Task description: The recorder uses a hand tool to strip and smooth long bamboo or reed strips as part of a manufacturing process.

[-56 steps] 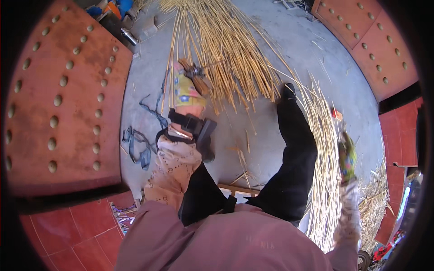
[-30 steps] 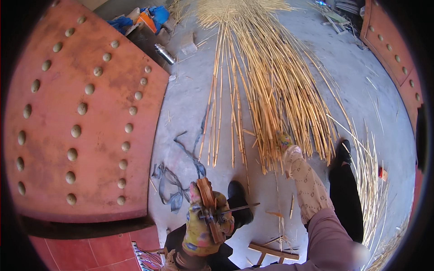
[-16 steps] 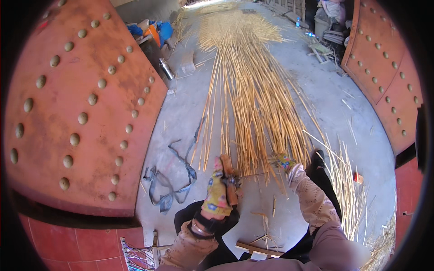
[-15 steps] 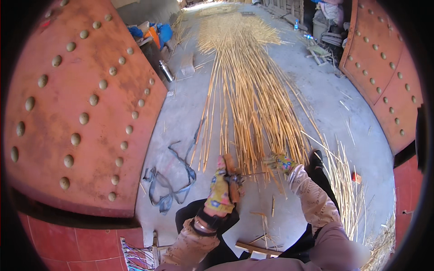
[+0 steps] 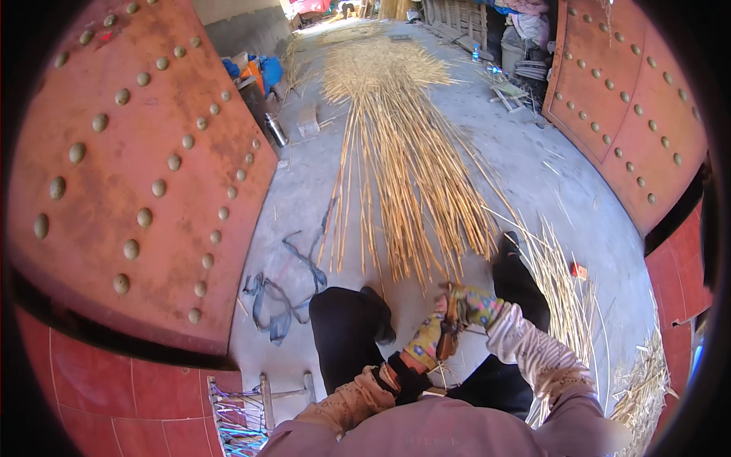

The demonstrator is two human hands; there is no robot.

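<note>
My left hand, in a yellow flowered glove, is closed round a brown wooden tool in front of my lap. Right beside it, at the tool's far end, is my right hand in a similar patterned glove. Its fingers are curled, and what they hold is hidden; thin stalk-like bits show by the two hands. Beyond them a wide fan of long golden reed stalks lies on the floor, cut ends toward me.
A pile of thin pale stalks lies by my right leg. Flat blue-grey strapping is loose on the left floor. Studded red doors stand at both sides. A steel flask is far left, a low stool near left.
My right hand has drawn back from the reed ends toward my body. My left hand, with the wooden tool, has moved right and nearer, so both hands now meet. The view has shifted.
</note>
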